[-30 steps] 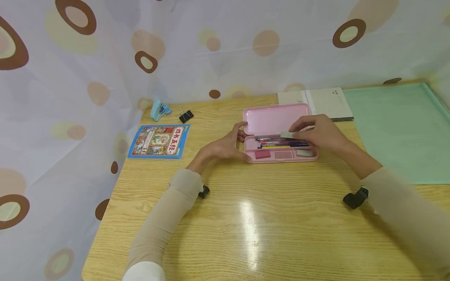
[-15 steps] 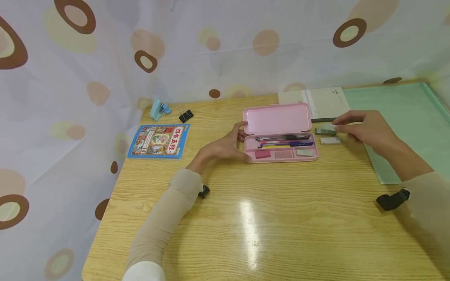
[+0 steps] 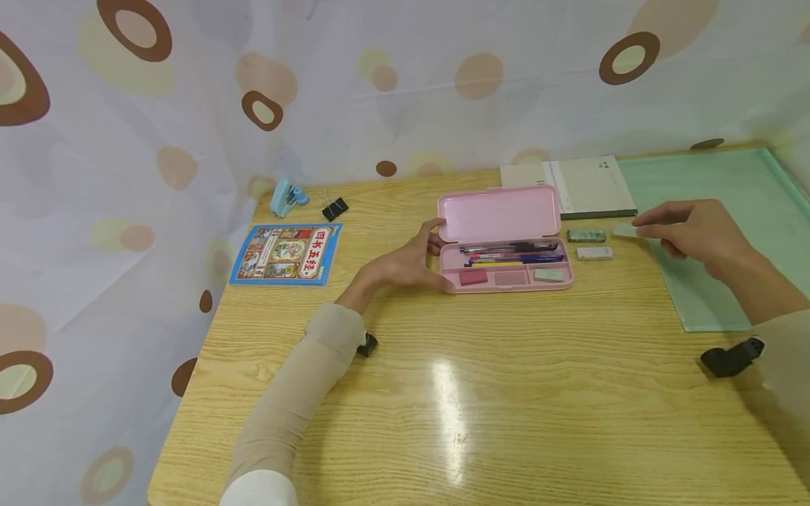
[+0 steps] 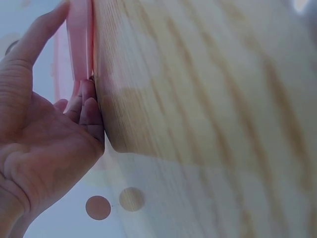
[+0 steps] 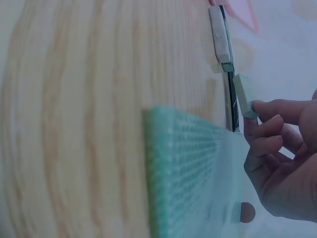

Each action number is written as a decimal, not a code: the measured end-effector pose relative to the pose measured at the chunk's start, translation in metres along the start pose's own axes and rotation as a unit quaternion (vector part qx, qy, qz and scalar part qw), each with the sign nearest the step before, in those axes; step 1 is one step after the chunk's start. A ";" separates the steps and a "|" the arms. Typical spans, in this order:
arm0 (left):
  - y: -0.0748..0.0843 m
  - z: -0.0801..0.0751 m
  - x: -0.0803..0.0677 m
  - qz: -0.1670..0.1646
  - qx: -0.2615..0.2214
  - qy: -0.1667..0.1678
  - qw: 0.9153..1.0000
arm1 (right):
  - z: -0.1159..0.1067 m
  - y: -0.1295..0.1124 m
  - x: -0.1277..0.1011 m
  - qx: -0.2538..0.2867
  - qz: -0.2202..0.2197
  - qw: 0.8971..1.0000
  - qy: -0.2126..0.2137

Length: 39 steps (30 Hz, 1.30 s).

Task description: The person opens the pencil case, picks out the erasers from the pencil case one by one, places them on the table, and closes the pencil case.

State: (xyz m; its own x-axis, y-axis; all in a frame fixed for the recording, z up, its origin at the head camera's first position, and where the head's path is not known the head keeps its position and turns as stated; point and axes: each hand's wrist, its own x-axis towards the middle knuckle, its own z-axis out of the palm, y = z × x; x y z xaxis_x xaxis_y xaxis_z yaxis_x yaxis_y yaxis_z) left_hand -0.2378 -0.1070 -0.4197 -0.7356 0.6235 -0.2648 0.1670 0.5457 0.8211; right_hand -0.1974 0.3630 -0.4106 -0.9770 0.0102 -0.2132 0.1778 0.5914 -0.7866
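Pinching a pale green eraser in the right hand, thumb and finger close together on it, to the right of the pink pencil case. Cannot tell contact or gap between this eraser and the surface. Gripping the left end of the case with the left hand, thumb at the front corner and fingers at the back, wide apart. Showing, inside the open case, pens in the rear compartment, a red eraser at front left, a second pale eraser at front right. Can see a marbled green eraser just beside the case's right end, with a white eraser in front of it. Can see a notepad behind the case's right part.
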 end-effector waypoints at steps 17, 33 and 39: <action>-0.002 0.000 0.001 -0.005 0.005 -0.002 1.000 | 0.001 0.000 0.004 0.006 -0.015 1.000 -0.001; -0.002 -0.002 0.002 -0.005 0.010 -0.001 1.000 | -0.002 0.005 0.008 -0.076 -0.053 0.992 -0.085; 0.000 -0.001 0.002 -0.004 0.008 -0.003 1.000 | 0.006 0.004 0.012 -0.083 -0.042 0.994 -0.050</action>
State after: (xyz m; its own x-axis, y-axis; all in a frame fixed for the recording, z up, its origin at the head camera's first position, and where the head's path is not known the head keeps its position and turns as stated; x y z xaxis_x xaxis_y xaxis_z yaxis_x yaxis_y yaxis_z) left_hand -0.2397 -0.1063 -0.4203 -0.7332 0.6225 -0.2737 0.1721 0.5593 0.8109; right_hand -0.2073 0.3610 -0.4195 -0.9693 -0.1201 -0.2146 0.0666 0.7116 -0.6994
